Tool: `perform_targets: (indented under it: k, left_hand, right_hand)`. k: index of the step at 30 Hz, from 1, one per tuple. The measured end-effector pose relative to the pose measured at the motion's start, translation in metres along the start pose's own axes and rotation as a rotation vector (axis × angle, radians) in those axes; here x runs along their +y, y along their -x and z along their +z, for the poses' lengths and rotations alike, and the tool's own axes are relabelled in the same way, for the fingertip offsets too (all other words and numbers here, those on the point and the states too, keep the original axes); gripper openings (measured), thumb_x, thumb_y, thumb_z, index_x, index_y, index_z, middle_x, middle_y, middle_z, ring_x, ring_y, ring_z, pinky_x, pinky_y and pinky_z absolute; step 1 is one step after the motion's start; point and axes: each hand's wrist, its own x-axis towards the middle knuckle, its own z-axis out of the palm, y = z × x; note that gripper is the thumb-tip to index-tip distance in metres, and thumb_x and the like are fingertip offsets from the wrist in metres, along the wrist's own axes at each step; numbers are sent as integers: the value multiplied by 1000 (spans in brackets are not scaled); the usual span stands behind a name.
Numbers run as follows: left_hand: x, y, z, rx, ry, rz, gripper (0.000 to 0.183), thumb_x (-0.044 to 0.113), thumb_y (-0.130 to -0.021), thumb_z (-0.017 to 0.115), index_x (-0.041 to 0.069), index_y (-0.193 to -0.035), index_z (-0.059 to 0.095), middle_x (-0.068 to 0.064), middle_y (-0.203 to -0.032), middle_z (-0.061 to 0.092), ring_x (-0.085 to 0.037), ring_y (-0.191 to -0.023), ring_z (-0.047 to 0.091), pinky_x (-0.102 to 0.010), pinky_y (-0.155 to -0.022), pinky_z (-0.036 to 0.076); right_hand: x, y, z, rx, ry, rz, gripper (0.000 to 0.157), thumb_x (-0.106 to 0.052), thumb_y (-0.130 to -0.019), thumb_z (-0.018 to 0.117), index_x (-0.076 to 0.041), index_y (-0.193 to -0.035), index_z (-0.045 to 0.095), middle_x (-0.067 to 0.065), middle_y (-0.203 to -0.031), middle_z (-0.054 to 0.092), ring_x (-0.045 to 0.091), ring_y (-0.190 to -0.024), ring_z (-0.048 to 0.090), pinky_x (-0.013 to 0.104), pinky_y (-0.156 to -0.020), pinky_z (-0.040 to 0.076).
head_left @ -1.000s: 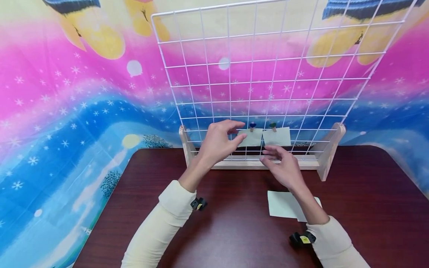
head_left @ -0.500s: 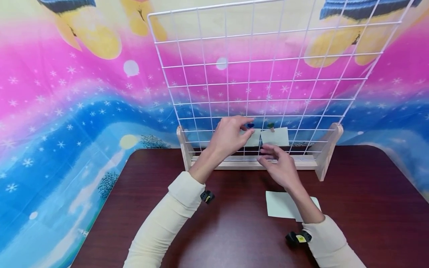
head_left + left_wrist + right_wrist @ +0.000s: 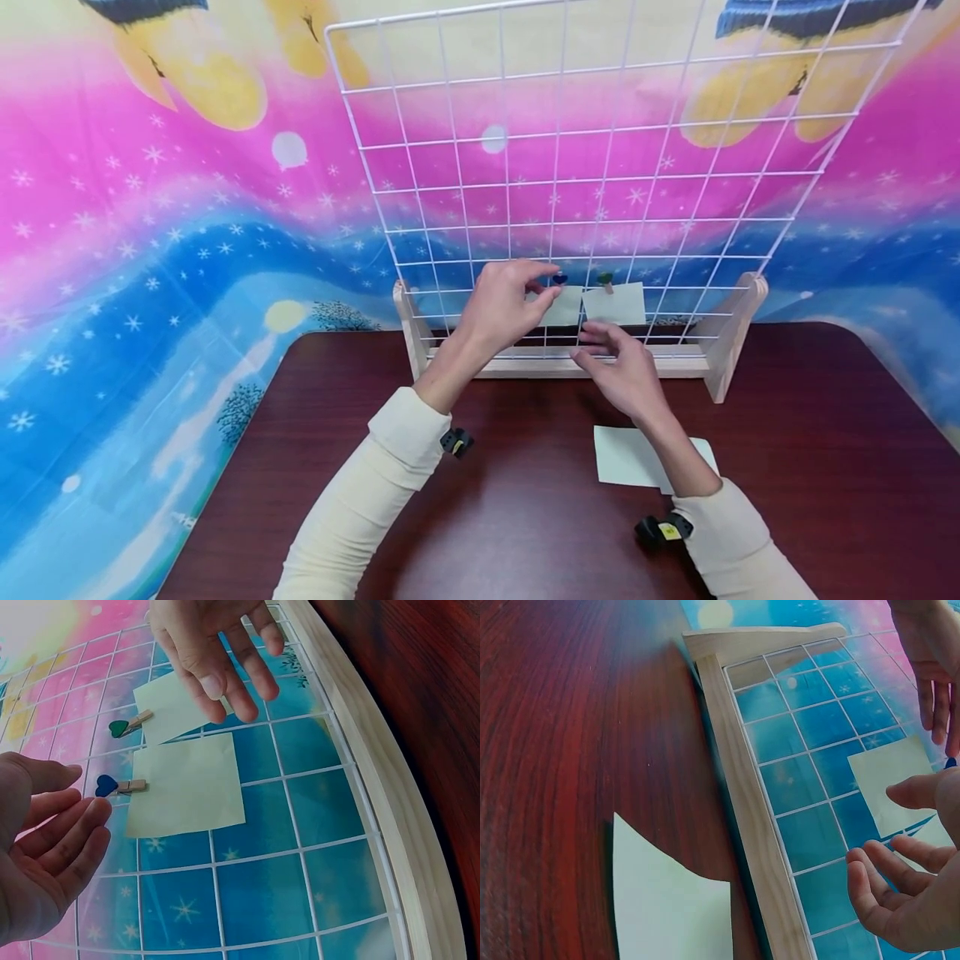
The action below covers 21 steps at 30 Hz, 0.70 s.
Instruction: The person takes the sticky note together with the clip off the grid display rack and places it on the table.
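Two pale green paper notes hang on a white wire grid (image 3: 531, 179), each under a small wooden clothespin. The left note (image 3: 187, 784) has a clothespin with a blue heart (image 3: 106, 786); the right note (image 3: 615, 303) has one with a green heart (image 3: 118, 729), and it hangs slightly tilted. My left hand (image 3: 498, 304) is beside the blue-heart clothespin, thumb and fingertips apart on either side of the heart. Below the notes, my right hand (image 3: 622, 367) holds nothing, its fingers relaxed and spread, partly overlapping the notes in the right wrist view.
More pale green paper (image 3: 630, 457) lies on the dark red-brown table (image 3: 517, 517), under my right forearm in the head view. A wooden stand (image 3: 731, 342) holds the grid upright. Behind it hangs a colourful printed cloth (image 3: 187, 200).
My left hand moves right, toward the blue-heart clothespin, then shifts back slightly. The right hand stays nearly in place below the notes. Both notes stay clipped on the grid.
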Motion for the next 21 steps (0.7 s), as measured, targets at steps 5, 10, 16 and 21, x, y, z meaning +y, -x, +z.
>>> perform_targets:
  k: [5,10,16,21]
  left_hand:
    - [4,-3,2,-14,-50,17,31,19,-103,74,8,-131,78,-9,-124,80,-17,-100,81,-31,-85,65]
    - [7,-5,6,-10,-118,47,33,18,-103,73,9,-135,76,-8,-127,79,-16,-101,80,-31,-85,65]
    - [10,-10,9,-53,-202,71,34,17,-105,70,11,-139,73,-6,-134,77,-19,-108,79,-36,-93,65]
    - [10,-15,12,-63,-242,69,32,17,-105,69,11,-137,75,-6,-129,79,-21,-110,79,-37,-92,65]
  right_hand:
    - [-1,0,1,-2,-4,6,53,-22,-102,75,-4,-149,59,20,-138,72,39,-125,72,39,-98,63]
    - [-2,-2,4,-5,-27,10,52,-19,-101,75,-4,-149,60,21,-139,71,39,-125,72,10,-84,52]
    - [-2,-5,8,20,-40,3,51,-23,-102,74,-4,-147,61,20,-139,71,36,-124,73,6,-83,50]
    - [-4,-7,11,64,-74,4,48,-27,-102,75,-2,-142,64,19,-137,72,35,-121,74,6,-83,50]
